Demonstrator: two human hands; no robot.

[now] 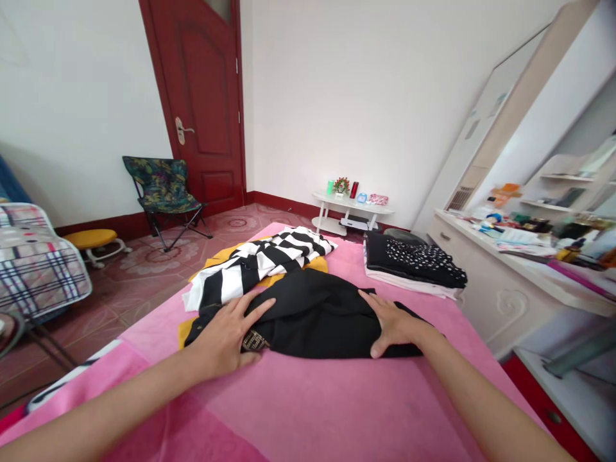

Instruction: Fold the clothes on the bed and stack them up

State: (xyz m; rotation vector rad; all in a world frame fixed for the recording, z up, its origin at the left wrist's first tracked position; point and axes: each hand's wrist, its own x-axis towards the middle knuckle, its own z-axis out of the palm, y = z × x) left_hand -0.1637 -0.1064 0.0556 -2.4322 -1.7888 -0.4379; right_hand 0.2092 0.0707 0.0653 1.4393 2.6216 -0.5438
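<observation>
A black garment point(317, 314) lies bunched on the pink bed cover point(308, 410), with a patch of gold-coloured decoration at its left part. My left hand point(231, 330) rests on its left end beside that patch, thumb and fingers apart. On the right end lies my right hand point(394, 324), its fingers stretched over the cloth and its thumb at the near edge. Just beyond are a black-and-white striped garment point(269, 260) and a yellow garment point(317, 264) partly under it. Some of the black cloth is hidden beneath both hands.
Folded clothes, with a black white-dotted garment point(418, 260) on top, are stacked at the right of the bed. A cluttered dresser point(486, 282) stands along the right side. Beyond are a small white table point(349, 203), a folding chair point(163, 183) and a yellow stool point(91, 239).
</observation>
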